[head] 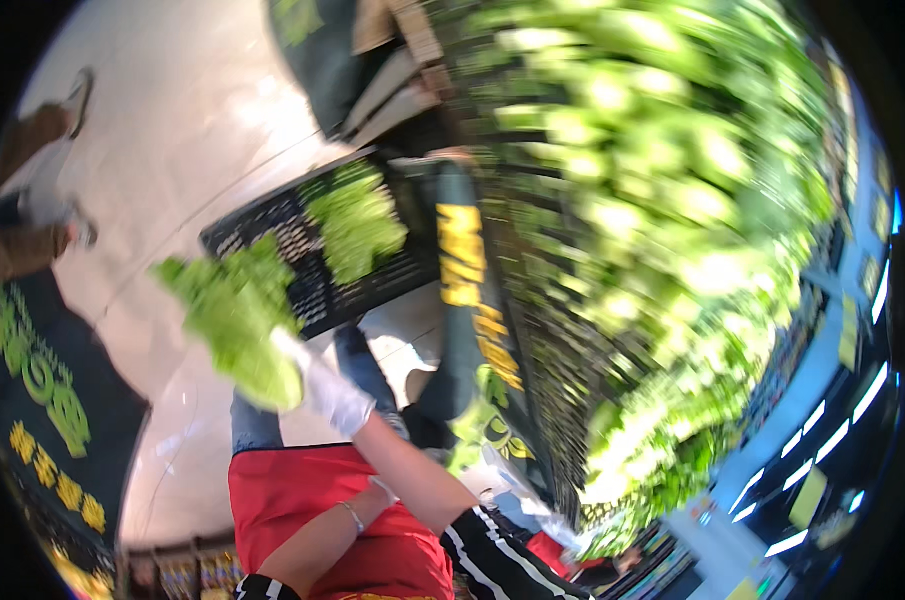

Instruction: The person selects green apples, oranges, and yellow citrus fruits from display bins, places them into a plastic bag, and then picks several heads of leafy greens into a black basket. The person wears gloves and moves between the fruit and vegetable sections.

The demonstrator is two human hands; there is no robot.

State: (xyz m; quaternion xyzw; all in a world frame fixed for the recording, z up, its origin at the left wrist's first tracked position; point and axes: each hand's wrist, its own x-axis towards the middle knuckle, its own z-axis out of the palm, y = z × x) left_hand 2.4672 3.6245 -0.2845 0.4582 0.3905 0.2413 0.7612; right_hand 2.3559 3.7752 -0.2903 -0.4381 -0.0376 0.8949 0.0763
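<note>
My right hand (336, 386), in a white glove, grips a head of leafy green lettuce (246, 322) near its pale base. The lettuce's ruffled leaves point up and left, over the near left corner of a black plastic crate (321, 300). Another bunch of green lettuce (359, 225) lies inside that crate. My left hand (383, 489), also gloved, is in front of my red apron (295, 495). Most of it is hidden behind my right forearm, so its fingers and anything in them cannot be seen.
A sloped display (647, 165) of green vegetables, blurred, fills the right side behind black slats. Dark panels with yellow and green writing stand along its front (464, 262) and at left (47, 405). Another person's legs and shoes (44, 180) are on the pale floor (190, 112).
</note>
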